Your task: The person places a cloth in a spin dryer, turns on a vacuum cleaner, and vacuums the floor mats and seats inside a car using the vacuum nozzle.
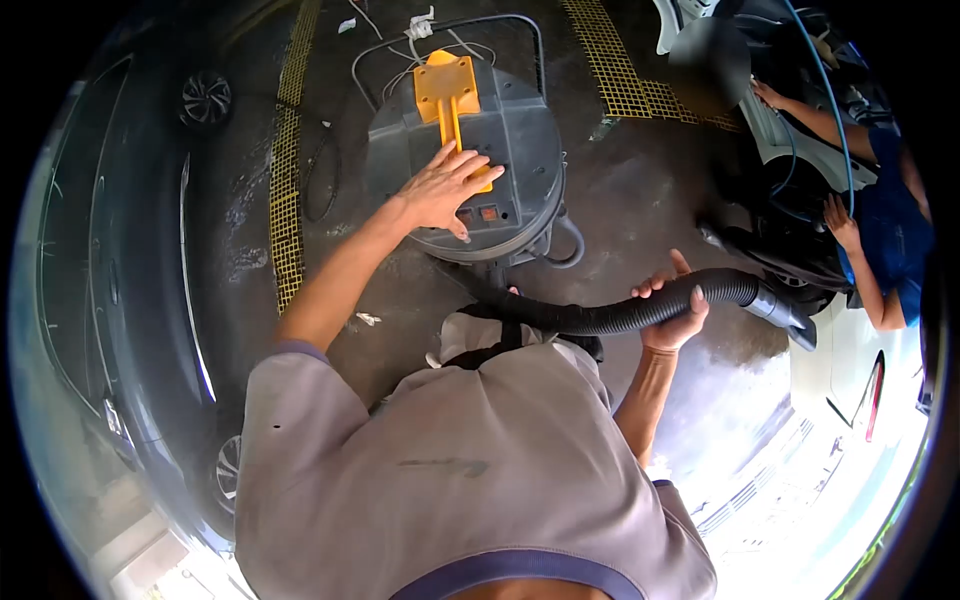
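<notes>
In front of me stands a round grey-black wet-dry vacuum (530,150) with a yellow handle piece (447,85) on its lid. My left hand (445,192) reaches over the lid with its fingers spread, fingertips at the lower end of the yellow piece. Beneath that hand, red rocker switches (489,213) show near its thumb. My right hand (672,312) is wrapped round the black corrugated vacuum hose (600,319), fingers and thumb showing at either side. Past it, the hose ends in a slanted nozzle (790,317) that points right.
A dark car (150,300) stands along the left. At right, a person in blue (890,230) works at an open white car (830,375), with a blue air hose (830,90) hanging there. Yellow floor grating (287,200) runs beside the vacuum; a cable (400,50) lies behind it.
</notes>
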The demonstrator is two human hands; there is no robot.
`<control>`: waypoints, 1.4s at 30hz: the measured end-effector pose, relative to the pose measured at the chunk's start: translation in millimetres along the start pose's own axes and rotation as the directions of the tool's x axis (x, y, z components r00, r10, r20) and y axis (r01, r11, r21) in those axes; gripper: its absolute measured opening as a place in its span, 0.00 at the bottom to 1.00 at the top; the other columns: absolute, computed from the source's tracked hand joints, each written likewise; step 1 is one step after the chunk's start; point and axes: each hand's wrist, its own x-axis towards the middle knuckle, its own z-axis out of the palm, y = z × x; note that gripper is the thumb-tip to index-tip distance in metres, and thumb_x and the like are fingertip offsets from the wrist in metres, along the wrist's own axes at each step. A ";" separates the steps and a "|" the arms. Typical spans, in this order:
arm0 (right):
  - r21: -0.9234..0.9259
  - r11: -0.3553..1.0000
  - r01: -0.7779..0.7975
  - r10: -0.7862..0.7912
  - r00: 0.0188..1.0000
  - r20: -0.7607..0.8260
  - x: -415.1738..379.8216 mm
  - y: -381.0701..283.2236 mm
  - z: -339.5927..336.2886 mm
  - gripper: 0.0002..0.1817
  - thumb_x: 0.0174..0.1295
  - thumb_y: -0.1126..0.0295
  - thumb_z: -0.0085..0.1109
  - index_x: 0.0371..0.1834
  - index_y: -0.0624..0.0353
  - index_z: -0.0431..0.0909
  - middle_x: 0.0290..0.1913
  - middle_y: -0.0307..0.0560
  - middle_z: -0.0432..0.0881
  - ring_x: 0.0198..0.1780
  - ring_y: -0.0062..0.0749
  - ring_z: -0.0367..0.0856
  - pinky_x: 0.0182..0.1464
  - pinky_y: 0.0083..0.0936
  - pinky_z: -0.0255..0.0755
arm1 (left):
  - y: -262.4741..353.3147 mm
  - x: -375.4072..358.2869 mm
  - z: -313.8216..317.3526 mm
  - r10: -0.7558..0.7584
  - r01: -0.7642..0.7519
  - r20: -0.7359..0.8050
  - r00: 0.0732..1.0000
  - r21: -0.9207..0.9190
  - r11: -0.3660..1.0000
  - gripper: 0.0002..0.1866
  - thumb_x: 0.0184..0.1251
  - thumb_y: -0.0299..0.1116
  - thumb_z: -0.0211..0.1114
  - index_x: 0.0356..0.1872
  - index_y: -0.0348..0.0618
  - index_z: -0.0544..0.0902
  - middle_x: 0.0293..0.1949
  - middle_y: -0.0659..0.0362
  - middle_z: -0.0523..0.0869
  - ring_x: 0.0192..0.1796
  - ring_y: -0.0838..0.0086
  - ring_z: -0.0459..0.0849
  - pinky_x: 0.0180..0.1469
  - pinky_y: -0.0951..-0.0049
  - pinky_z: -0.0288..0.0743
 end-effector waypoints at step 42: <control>-0.917 0.242 -0.318 -0.199 0.909 -0.367 184.7 210.1 54.3 0.39 0.56 0.52 0.70 0.67 0.65 0.71 0.50 0.70 0.87 0.53 0.66 0.87 0.60 0.49 0.80 | -4.7 46.5 72.9 -0.124 0.105 -0.189 0.974 -0.104 0.989 0.57 0.50 0.59 0.76 0.81 0.46 0.62 0.74 0.50 0.67 0.80 0.55 0.58 0.84 0.39 0.34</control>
